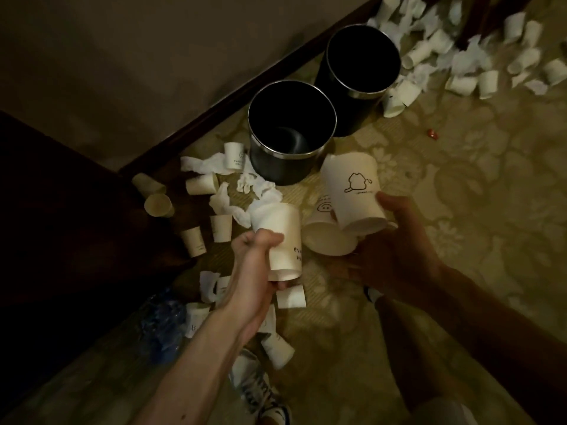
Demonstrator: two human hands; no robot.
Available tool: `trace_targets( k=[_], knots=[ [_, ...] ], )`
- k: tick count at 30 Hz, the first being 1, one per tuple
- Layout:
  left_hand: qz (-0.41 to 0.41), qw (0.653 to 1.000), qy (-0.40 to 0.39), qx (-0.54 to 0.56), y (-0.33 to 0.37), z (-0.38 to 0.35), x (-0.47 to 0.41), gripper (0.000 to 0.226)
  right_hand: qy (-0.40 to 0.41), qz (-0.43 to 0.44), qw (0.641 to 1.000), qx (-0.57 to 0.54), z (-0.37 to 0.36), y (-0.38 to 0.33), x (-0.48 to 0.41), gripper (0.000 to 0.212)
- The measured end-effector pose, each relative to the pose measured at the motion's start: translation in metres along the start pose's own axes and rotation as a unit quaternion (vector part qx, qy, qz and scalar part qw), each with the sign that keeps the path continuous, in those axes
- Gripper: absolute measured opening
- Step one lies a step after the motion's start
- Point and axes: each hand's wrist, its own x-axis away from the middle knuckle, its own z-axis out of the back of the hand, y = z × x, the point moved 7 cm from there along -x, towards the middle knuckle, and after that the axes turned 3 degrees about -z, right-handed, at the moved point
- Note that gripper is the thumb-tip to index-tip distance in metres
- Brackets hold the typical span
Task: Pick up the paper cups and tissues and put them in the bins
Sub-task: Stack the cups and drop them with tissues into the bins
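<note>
My left hand (260, 259) grips a white paper cup with black lettering (283, 237). My right hand (399, 253) holds two white paper cups (352, 194), one bearing a cat drawing, just in front of two dark round bins (291, 167). Crumpled white tissues (260, 187) litter the carpet.

Your left hand (257, 250) and right hand (399, 250) are bare, and so are your left forearm (214, 342) and right forearm (478, 317). At bottom centre you wear a white lace-up sneaker (260, 391) with dark trim.
</note>
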Motion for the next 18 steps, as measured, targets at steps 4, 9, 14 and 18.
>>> trace_targets(
  k=[4, 9, 14, 18],
  knots=[
    [-0.061, 0.998, 0.007, -0.031, 0.037, -0.024, -0.05, 0.064, -0.042, -0.001, 0.999, -0.018, 0.008, -0.059, -0.044, 0.069],
    [-0.151, 0.97, 0.139, -0.132, 0.087, -0.052, -0.129, 0.053, -0.083, -0.01, 0.996, 0.022, 0.022, -0.142, -0.108, 0.061],
    [-0.151, 0.933, 0.259, -0.198, 0.11, -0.079, -0.208, 0.044, -0.083, -0.065, 0.992, 0.067, 0.049, -0.21, -0.152, 0.058],
    [-0.159, 0.884, 0.314, -0.307, 0.118, -0.092, -0.25, 0.041, -0.085, -0.109, 0.985, 0.103, 0.062, -0.237, -0.185, 0.054]
  ],
)
